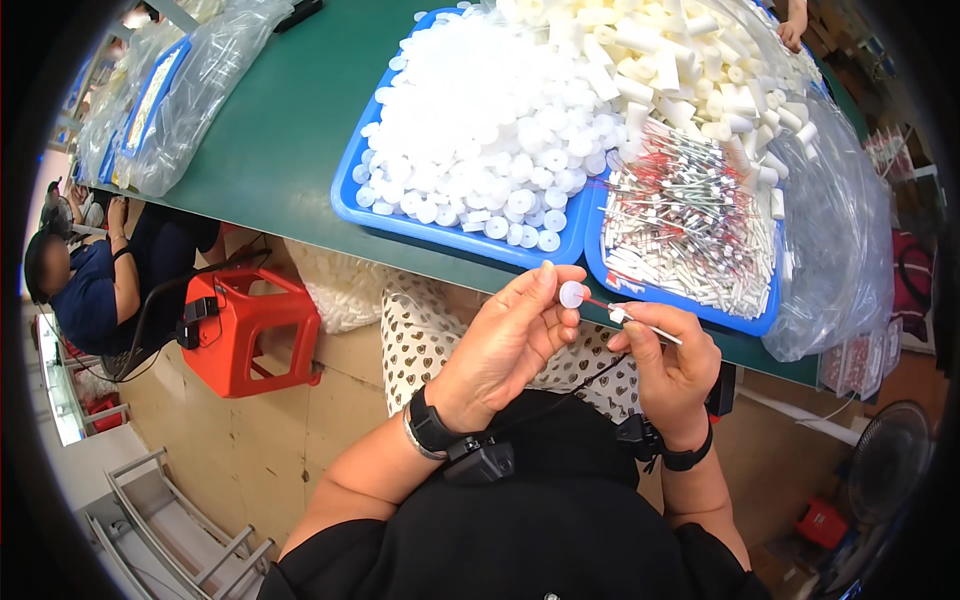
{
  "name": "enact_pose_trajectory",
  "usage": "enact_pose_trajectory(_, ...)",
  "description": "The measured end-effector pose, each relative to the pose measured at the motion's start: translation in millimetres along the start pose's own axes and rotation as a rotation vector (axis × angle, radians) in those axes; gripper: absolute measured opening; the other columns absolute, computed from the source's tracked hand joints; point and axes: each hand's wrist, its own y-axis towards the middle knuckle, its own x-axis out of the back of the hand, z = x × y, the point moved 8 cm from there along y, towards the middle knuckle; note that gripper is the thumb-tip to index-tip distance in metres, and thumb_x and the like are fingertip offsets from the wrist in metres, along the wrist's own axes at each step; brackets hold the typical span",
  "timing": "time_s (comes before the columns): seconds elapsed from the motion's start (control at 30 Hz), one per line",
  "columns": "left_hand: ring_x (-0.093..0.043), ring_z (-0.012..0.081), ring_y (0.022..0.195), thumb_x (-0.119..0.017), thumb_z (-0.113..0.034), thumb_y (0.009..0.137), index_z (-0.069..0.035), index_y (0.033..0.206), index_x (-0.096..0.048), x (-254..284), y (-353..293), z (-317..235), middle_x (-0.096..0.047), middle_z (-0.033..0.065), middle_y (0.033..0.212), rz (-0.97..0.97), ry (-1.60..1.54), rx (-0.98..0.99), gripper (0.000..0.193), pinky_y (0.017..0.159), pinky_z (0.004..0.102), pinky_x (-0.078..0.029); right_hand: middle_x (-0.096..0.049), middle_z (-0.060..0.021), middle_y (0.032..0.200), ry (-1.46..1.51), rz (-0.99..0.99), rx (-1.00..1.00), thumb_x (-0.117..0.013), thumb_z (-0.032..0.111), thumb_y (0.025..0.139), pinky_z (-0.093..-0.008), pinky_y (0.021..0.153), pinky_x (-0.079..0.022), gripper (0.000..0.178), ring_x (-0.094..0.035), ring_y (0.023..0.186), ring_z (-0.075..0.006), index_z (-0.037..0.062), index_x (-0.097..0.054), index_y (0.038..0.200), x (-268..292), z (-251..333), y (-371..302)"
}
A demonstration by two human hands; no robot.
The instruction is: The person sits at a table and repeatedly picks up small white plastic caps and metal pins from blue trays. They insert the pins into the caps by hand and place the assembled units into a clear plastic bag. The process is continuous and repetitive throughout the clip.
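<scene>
Over my lap, just off the table's near edge, my left hand [515, 345] pinches a small translucent white disc [571, 294] between thumb and fingers. From the disc a thin red wire [596, 303] runs to the right. It meets a wired part with a small white block [617, 316] and a slim white stick [660, 332], which my right hand [672, 365] grips in its fingertips. Whether the wire passes through the disc's centre is too small to tell. Both hands are close together, in front of the blue tray [598, 255] of wired parts.
A larger blue tray [345, 195] piled with white discs [480, 130] stands on the green table [270, 130]. Cream foam cylinders [670, 60] heap up behind the wired parts [690, 210]. Clear plastic [830, 230] hangs at right. A red stool [250, 330] and a seated person [95, 290] are left.
</scene>
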Motion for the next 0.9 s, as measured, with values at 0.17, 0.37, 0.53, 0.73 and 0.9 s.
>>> enact_pose_trajectory(0.17,-0.06,0.0088,0.085,-0.055,-0.022,0.101,0.0,0.119,-0.058,2,-1,-2,-0.064,0.0065,0.103,-0.006,0.1,-0.021,0.029,0.074,0.0238,-0.051,-0.072,-0.0136,0.088,0.003,0.041,0.039,-0.067,0.0,0.089,-0.0261,0.061,-0.055,0.012,-0.07,0.067,-0.0174,-0.0029,-0.064,0.1,-3,3,2)
enact_pose_trajectory(0.37,-0.061,0.0086,0.083,-0.055,-0.022,0.101,0.001,0.119,-0.058,5,0,3,-0.064,0.0074,0.105,0.014,0.097,0.014,0.029,0.074,0.0238,-0.052,-0.072,-0.0139,0.09,0.161,-0.009,-0.196,-0.065,0.0,0.091,-0.025,0.062,-0.055,0.01,-0.07,0.069,-0.0148,-0.0035,-0.064,0.1,0,-12,2)
enact_pose_trajectory(0.53,-0.062,0.0091,0.083,-0.056,-0.021,0.101,0.001,0.12,-0.058,5,3,3,-0.065,0.0081,0.105,0.019,0.027,0.025,0.029,0.074,0.024,-0.052,-0.073,-0.0143,0.092,0.063,0.043,-0.094,-0.069,-0.001,0.087,-0.0266,0.065,-0.057,0.012,-0.072,0.072,-0.0178,-0.0035,-0.065,0.098,-2,-6,7)
enact_pose_trajectory(0.73,-0.063,0.0096,0.084,-0.058,-0.018,0.1,0.002,0.12,-0.057,2,2,5,-0.065,0.0076,0.105,0.017,0.017,0.035,0.029,0.075,0.024,-0.053,-0.072,-0.0133,0.088,-0.246,0.132,0.182,-0.074,-0.001,0.08,-0.0302,0.064,-0.056,0.016,-0.072,0.076,-0.0248,-0.0008,-0.067,0.095,-10,13,12)
enact_pose_trajectory(0.9,-0.063,0.0096,0.084,-0.06,-0.019,0.099,0.003,0.121,-0.057,7,3,6,-0.065,0.0055,0.102,0.008,0.095,-0.017,0.031,0.076,0.0227,-0.053,-0.071,-0.0112,0.083,-0.504,0.141,0.306,-0.073,0.001,0.082,-0.0311,0.058,-0.052,0.014,-0.069,0.068,-0.0242,-0.0004,-0.068,0.095,-16,18,14)
